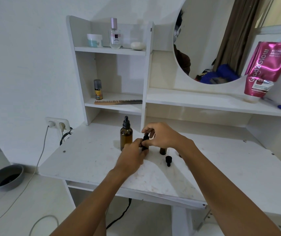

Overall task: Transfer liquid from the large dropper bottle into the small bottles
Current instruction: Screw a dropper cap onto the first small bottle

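Left hand (133, 155): curled round the body of a small dark bottle (145, 143), holding it upright on the table (88, 160)
Right hand (163, 135): fingertips pinch the black dropper cap on top of that same bottle
Large dropper bottle (126, 134): amber, black cap on, upright just left of the hands, by the foot of the shelf unit (146, 68); no label can be seen
Second small bottle (163, 150): upright, partly hidden under the right hand
Loose dropper (168, 160): lies flat just in front of the second small bottle
Edges: all 3 bottles stand toward the back middle of the table, well apart from its front edge and left corner
Pink tube (266, 68): on the right ledge, reads "Glad2Glow" and "RETINOL BRIGHT"; smaller print too blurred
Spray can (98, 89): lower shelf, "cake" just legible, comb (118, 101) beside it
Perfume bottle (115, 35): top shelf, label unreadable
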